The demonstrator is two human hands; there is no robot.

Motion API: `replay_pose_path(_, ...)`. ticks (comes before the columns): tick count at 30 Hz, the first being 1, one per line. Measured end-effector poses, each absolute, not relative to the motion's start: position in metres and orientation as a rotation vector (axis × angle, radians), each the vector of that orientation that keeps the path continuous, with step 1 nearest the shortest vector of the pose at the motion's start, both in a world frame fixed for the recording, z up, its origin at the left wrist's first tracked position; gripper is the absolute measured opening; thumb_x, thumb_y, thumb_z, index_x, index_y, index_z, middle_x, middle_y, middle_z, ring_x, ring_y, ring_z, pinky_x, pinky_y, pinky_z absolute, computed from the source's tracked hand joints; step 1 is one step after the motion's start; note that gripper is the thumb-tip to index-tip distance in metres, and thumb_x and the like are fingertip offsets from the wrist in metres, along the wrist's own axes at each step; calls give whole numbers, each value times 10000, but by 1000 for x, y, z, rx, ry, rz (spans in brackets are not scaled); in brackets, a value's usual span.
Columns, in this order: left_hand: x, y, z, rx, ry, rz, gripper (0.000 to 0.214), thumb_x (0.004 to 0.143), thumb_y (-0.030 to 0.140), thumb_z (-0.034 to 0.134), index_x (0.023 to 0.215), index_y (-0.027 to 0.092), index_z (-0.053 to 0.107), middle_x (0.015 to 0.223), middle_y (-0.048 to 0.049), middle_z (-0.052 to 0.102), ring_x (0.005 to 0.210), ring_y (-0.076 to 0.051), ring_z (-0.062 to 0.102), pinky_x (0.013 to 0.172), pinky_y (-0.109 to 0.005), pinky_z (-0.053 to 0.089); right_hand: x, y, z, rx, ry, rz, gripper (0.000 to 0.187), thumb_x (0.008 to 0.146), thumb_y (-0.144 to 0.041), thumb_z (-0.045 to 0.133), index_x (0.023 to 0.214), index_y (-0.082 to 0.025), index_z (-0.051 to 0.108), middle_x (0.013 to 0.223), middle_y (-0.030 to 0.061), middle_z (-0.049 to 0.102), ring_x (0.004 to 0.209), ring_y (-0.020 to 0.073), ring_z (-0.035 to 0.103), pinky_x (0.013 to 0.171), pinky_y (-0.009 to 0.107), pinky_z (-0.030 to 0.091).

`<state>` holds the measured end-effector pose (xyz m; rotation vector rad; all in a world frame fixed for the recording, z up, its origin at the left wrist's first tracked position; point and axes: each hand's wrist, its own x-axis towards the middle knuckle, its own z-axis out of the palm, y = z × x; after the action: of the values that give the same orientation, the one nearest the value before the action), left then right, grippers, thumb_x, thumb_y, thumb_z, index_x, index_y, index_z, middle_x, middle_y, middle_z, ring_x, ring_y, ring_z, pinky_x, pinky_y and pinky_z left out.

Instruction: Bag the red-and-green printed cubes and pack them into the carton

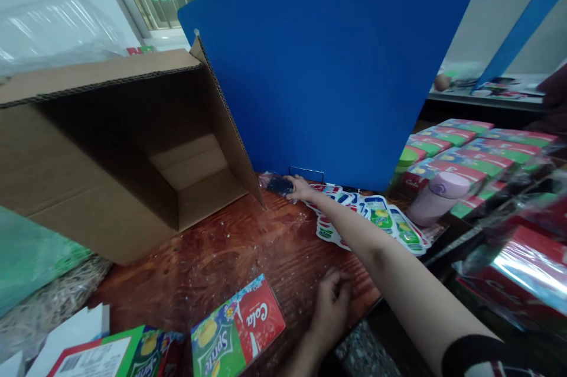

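My right hand [300, 188] reaches far across the red-brown wooden table [230, 253] to the foot of a blue board [336, 58]. Its fingers close on a small dark packet in clear wrap [278, 185]. My left hand [331, 306] rests near the table's front edge with its fingers curled; nothing shows in them. Next to it lies a flat red and green Sprite and Cola box [237, 332].
A large open cardboard box [119, 146] lies on its side at the left. Colourful drink stickers [381, 217] are spread under my right arm. A pink bottle [436, 197] and stacked red-green packs [465, 149] stand on the right. Green plastic and shredded straw [39, 282] lie at the left.
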<state>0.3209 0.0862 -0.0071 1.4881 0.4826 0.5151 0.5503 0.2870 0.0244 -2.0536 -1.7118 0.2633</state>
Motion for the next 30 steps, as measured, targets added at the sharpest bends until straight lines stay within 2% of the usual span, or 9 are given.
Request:
replay_pose_path(9, 321, 88, -17, 1554, 453, 540, 217, 876, 154, 477, 942, 168, 683, 919, -46, 612, 849, -159, 597, 762, -268, 464, 575, 222, 48, -2081, -1703, 259, 837, 662, -310, 760, 1424, -183, 438, 1249, 149, 568, 1224, 346, 461, 947, 386, 393)
replay_pose_path(15, 321, 87, -14, 1562, 429, 541, 218, 884, 167, 460, 933, 162, 673, 870, -30, 588, 742, -131, 610, 730, -261, 466, 583, 153, 54, -2130, -1631, 223, 832, 648, -329, 764, 1410, -187, 462, 1211, 103, 633, 1227, 316, 496, 977, 364, 398)
replay_pose_path(19, 320, 86, -11, 1569, 428, 545, 213, 881, 170, 461, 927, 157, 669, 868, -33, 594, 738, -133, 619, 729, -264, 471, 587, 116, 61, -2177, -1573, 193, 804, 618, -308, 777, 1366, -163, 518, 1185, 117, 650, 1155, 315, 552, 934, 360, 428)
replay_pose_path(24, 319, 85, -14, 1573, 416, 558, 216, 886, 172, 462, 942, 164, 670, 882, -34, 601, 749, -134, 629, 748, -273, 478, 589, 70, 72, -2247, -1458, 133, 782, 634, -322, 763, 1361, -175, 518, 1092, 91, 667, 1136, 309, 558, 925, 354, 431)
replay_pose_path(30, 318, 85, -16, 1572, 416, 545, 212, 882, 176, 465, 945, 158, 668, 920, -48, 601, 754, -142, 639, 729, -280, 495, 577, 19, 79, -2443, -1102, 80, 773, 658, -336, 745, 1370, -153, 511, 916, 87, 666, 880, 272, 633, 789, 330, 463)
